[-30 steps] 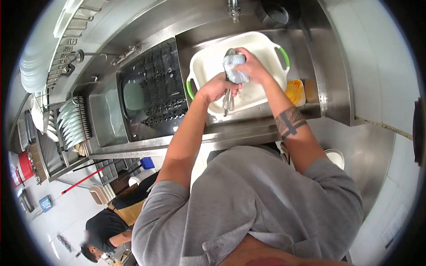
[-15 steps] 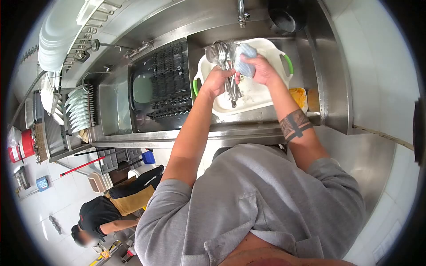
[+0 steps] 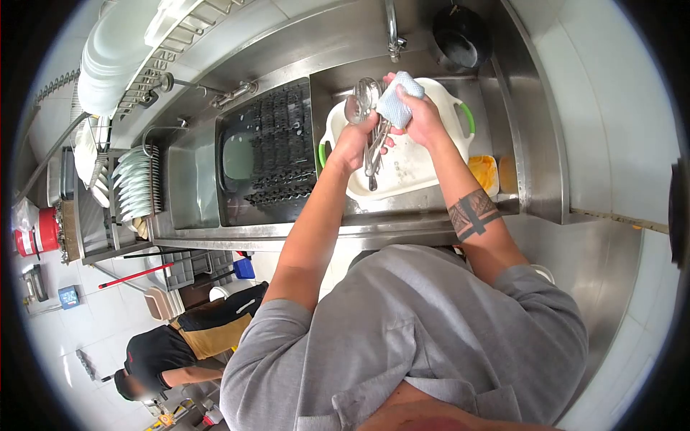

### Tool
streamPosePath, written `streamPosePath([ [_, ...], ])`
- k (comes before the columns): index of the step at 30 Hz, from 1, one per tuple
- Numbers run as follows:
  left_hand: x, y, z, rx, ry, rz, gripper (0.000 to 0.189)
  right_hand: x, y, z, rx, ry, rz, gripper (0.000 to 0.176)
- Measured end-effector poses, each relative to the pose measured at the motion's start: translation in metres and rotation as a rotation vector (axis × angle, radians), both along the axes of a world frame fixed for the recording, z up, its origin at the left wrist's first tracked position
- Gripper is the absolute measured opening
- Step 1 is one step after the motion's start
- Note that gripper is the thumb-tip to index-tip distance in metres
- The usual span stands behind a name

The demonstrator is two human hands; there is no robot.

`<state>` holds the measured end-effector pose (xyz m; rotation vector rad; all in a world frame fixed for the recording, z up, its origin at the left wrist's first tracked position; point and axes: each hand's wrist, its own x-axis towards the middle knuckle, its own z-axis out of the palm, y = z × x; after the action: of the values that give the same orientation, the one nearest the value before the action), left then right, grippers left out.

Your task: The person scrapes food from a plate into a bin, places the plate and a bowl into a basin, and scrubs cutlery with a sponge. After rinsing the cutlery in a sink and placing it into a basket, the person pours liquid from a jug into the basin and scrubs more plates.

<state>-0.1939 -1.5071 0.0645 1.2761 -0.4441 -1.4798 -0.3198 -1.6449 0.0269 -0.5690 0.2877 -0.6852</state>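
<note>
My left hand is closed around a bunch of metal spoons and other cutlery, bowls up and handles pointing down. Pressed against the bunch's right side is a pale blue cloth or sponge, gripped by my right hand. Both hands are over a white plastic tub with green handles, which sits in the right-hand sink basin. Small wet specks dot the tub's bottom. My palms and the cloth hide part of the cutlery.
Left of the tub, a basin holds black racks or grates in water. A faucet and a black pan are behind it. An orange-stained container sits at right. Plates stand racked at left. Another person works at lower left.
The cloth has shifted slightly in my right hand, and more of its fingers show behind the cutlery. My view has tilted a little, so the sink appears lower.
</note>
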Motion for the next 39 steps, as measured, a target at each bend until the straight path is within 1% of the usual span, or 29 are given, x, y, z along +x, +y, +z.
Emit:
streamPosePath([
  [2, 0.000, 0.000, -0.006, 0.018, -0.003, -0.012, 0.034, -0.002, 0.000, 0.003, -0.087, 0.166, 0.095, 0.047],
  [4, 0.001, 0.002, -0.012, 0.061, -0.011, -0.032, 0.030, -0.010, -0.002, 0.012, -0.084, 0.177, 0.146, 0.050],
  [6, -0.004, 0.003, -0.001, 0.055, -0.083, -0.082, 0.028, -0.013, -0.008, 0.021, -0.444, 0.208, 0.307, 0.054],
  [8, -0.009, 0.007, 0.002, 0.054, -0.147, -0.127, 0.027, -0.008, -0.008, 0.020, -0.522, 0.271, 0.295, 0.053],
  [10, -0.011, 0.006, -0.002, 0.082, -0.089, -0.070, 0.030, 0.004, -0.011, 0.004, -0.890, 0.662, 0.066, 0.050],
  [11, -0.007, 0.005, -0.004, 0.130, -0.061, -0.106, 0.029, 0.009, -0.003, 0.001, -0.981, 0.876, -0.169, 0.046],
  [12, -0.005, 0.004, -0.001, 0.126, -0.060, -0.105, 0.029, 0.011, 0.003, 0.005, -0.986, 0.876, -0.169, 0.046],
  [14, -0.006, 0.005, 0.005, 0.087, 0.085, -0.147, 0.026, 0.012, 0.010, 0.012, -0.830, 1.143, -0.348, 0.047],
  [15, -0.008, 0.003, 0.009, 0.092, 0.061, -0.122, 0.021, 0.016, 0.009, -0.004, -0.746, 1.027, -0.433, 0.045],
  [16, -0.004, 0.004, 0.005, 0.089, 0.063, -0.113, 0.021, 0.014, 0.006, -0.020, -0.753, 1.025, -0.426, 0.045],
  [18, 0.004, 0.004, 0.003, 0.076, -0.047, -0.203, 0.020, 0.011, 0.002, -0.023, -0.460, 0.416, -0.078, 0.044],
  [19, 0.003, 0.006, 0.000, 0.044, -0.055, -0.161, 0.018, 0.010, -0.003, -0.025, -0.465, 0.420, -0.067, 0.044],
  [20, 0.003, 0.006, -0.006, 0.042, -0.047, -0.153, 0.018, 0.008, -0.010, -0.013, -0.705, 0.582, 0.013, 0.044],
  [22, 0.005, 0.003, -0.023, 0.150, -0.074, -0.244, 0.008, 0.008, -0.022, 0.005, -1.185, 0.898, 0.182, 0.043],
  [23, 0.001, 0.002, -0.029, 0.083, -0.087, -0.197, 0.017, 0.016, -0.014, -0.002, -1.181, 1.038, -0.072, 0.048],
  [24, -0.001, 0.000, -0.034, 0.083, -0.075, -0.188, 0.017, 0.022, -0.009, 0.000, -1.063, 1.171, -0.171, 0.048],
  [26, -0.001, -0.008, -0.042, 0.123, -0.223, -0.171, 0.023, 0.028, -0.007, -0.033, -0.703, 0.877, -0.437, 0.047],
  [27, -0.001, -0.009, -0.049, 0.184, -0.330, -0.179, 0.021, 0.030, -0.007, -0.046, -0.716, 0.878, -0.424, 0.047],
  [29, -0.003, -0.006, -0.066, 0.260, -0.339, -0.108, 0.020, 0.025, -0.005, -0.078, -0.170, 0.575, -0.609, 0.048],
  [30, -0.001, -0.005, -0.077, 0.337, -0.355, -0.050, 0.018, 0.015, -0.008, -0.098, -0.191, 0.649, -0.612, 0.048],
  [31, 0.006, -0.002, -0.113, 0.345, -0.221, 0.045, 0.018, 0.001, -0.014, -0.122, -0.217, 0.722, -0.609, 0.048],
  [32, 0.012, 0.001, -0.133, 0.348, -0.212, 0.077, 0.018, -0.009, -0.017, -0.153, -0.419, 0.936, -0.714, 0.046],
  [33, 0.017, 0.005, -0.149, 0.341, -0.240, 0.098, 0.021, -0.027, -0.026, -0.191, -0.488, 1.001, -0.626, 0.050],
  [34, 0.023, 0.010, -0.169, 0.336, -0.271, 0.121, 0.024, -0.039, -0.018, -0.182, -0.630, 1.173, -0.550, 0.052],
  [35, 0.027, 0.012, -0.199, 0.342, -0.252, 0.164, 0.023, -0.042, -0.021, -0.216, -0.621, 1.266, -0.508, 0.051],
  [36, 0.029, 0.009, -0.230, 0.344, -0.235, 0.205, 0.023, -0.033, -0.010, -0.236, -0.670, 1.341, -0.539, 0.052],
  [37, 0.027, 0.006, -0.251, 0.342, -0.121, 0.297, 0.019, -0.024, -0.005, -0.249, -0.413, 1.251, -0.327, 0.055],
  [38, 0.016, -0.003, -0.257, 0.410, -0.091, 0.451, 0.018, -0.014, 0.000, -0.251, -0.425, 1.247, -0.298, 0.055],
  [39, 0.013, -0.012, -0.270, 0.531, -0.222, 0.413, 0.020, -0.002, 0.005, -0.244, -0.214, 1.172, -0.190, 0.056],
])
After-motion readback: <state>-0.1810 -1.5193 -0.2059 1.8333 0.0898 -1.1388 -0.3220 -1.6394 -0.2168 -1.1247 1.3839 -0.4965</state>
